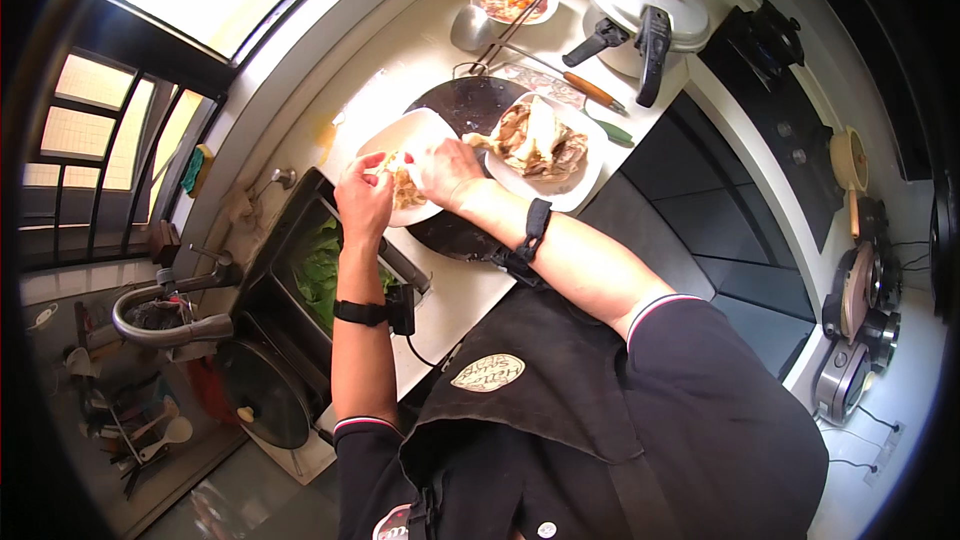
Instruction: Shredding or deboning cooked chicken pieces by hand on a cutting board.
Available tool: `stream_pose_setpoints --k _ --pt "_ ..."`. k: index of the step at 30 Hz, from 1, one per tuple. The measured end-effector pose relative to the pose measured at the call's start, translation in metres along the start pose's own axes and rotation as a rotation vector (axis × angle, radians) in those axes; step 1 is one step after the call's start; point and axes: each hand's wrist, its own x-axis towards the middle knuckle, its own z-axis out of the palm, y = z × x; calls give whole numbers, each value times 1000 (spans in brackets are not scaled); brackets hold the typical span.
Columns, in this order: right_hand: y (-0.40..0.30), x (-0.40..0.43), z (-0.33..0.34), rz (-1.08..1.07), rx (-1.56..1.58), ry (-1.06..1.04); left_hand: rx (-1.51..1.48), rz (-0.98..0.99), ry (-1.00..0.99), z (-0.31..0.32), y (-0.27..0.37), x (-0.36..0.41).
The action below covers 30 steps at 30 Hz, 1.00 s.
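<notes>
My left hand pinches a small strip of pale meat between thumb and fingers, over a white bowl. My right hand meets it from the other side, its fingertips at the same strip; its palm side is hidden. Shredded meat lies in that bowl beneath my hands. To the right, a second white bowl holds larger pieces of cooked poultry, one with a bone end jutting over the rim. Both bowls rest on a dark round chopping board.
Behind the board lie a ladle, chopsticks and a green-handled tool. A bowl of diced food and a pressure cooker stand farther back. Left is a sink with leafy greens; a cooktop is at right.
</notes>
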Motion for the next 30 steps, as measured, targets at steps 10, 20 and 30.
stream_pose_setpoints --k 10,20,30 --pt "45 -55 -77 -203 65 239 27 267 -186 19 54 -5" --pt "101 -87 -107 -99 -76 147 -38 432 -383 82 97 -16" --pt "118 -86 -123 -82 345 220 -614 23 -593 103 102 -24"
